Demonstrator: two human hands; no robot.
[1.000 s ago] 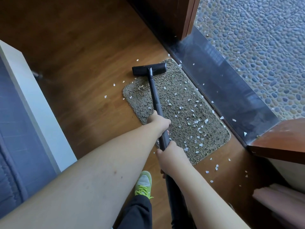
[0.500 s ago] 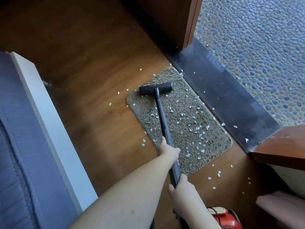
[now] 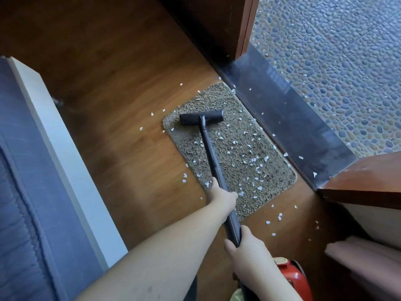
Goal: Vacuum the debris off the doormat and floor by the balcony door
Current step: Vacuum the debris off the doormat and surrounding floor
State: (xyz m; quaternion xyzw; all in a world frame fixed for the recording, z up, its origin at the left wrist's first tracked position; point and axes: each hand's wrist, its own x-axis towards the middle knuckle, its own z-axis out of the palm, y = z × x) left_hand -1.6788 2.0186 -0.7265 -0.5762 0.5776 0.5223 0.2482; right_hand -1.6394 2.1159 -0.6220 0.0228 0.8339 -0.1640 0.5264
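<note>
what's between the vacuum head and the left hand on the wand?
In the head view, the dark wand runs from the vacuum head to the left hand, crossing doormat with white debris flakes on either side.

Both arms stretched forward, left hand (image 3: 221, 195) gripping further ahead, right hand (image 3: 244, 243) wrapped closer in (fingers curled tight on both).

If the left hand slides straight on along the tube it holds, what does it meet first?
Probably the nozzle head at the far end of the tube; between it and the left hand the tube looks bare.
</note>
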